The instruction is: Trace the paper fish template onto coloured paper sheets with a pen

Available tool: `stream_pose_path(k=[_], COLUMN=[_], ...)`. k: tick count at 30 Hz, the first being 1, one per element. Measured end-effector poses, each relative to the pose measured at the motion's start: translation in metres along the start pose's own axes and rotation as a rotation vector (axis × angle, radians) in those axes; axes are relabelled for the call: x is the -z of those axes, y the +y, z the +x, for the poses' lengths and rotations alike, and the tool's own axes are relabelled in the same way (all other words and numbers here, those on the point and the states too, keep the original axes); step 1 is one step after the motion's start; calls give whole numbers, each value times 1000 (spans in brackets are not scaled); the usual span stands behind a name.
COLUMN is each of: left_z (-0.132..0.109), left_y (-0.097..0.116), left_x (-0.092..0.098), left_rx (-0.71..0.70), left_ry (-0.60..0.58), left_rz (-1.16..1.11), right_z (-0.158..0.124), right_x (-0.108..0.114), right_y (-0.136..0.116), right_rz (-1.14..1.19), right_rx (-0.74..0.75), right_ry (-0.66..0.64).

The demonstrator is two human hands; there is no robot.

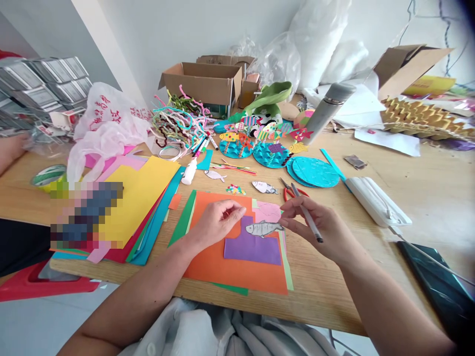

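My right hand (322, 225) is closed, with a grey pen (307, 213) slanting between its fingers. Its thumb and a fingertip pinch the tail of a grey-and-white paper fish (263, 228), outlined in black. Under the fish lies a purple sheet with a cut-out corner (254, 251), on top of an orange sheet (211, 262). My left hand (220, 220) hovers over the orange sheet with fingers curled and thumb pressed to them; whether anything is between them is hidden. Just beyond my right hand are red-handled scissors (291, 192), partly covered by it, and a pink paper piece (267, 211).
Another white paper fish (264, 187), a glue bottle (189, 171) and blue discs (315, 171) lie farther back. Coloured sheets (148, 198) are stacked at left. A thermos (326, 111) stands behind; a white power strip (376, 200) and dark phone (438, 287) are at right.
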State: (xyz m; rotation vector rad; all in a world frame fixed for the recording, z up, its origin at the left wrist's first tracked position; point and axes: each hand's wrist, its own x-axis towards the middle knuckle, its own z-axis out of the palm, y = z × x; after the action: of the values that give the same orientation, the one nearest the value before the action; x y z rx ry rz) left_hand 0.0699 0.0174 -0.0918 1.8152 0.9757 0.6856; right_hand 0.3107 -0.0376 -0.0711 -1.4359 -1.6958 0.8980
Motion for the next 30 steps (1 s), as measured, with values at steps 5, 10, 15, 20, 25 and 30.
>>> stream_pose_path(k=[5, 10, 15, 20, 25, 30], left_z=[-2, -1, -3, -4, -4, -7], left_y=[2, -1, -2, -3, -5, 3], left_x=[-5, -4, 10, 20, 19, 19], left_rx=[84, 118, 126, 82, 38, -39], left_ry=[-111, -220, -515, -321, -284, -237], left_rz=[-138, -185, 130, 278, 304, 404], right_z=[20, 37, 46, 43, 42, 40], right_x=[-5, -12, -27, -44, -53, -51], right_y=[-11, -11, -7, -1, 6, 3], right_rz=[-11, -2, -42, -126, -183, -278], right_rx=[12, 8, 19, 3, 82, 190], right_ry=[-129, -155, -253, -353, -319, -250])
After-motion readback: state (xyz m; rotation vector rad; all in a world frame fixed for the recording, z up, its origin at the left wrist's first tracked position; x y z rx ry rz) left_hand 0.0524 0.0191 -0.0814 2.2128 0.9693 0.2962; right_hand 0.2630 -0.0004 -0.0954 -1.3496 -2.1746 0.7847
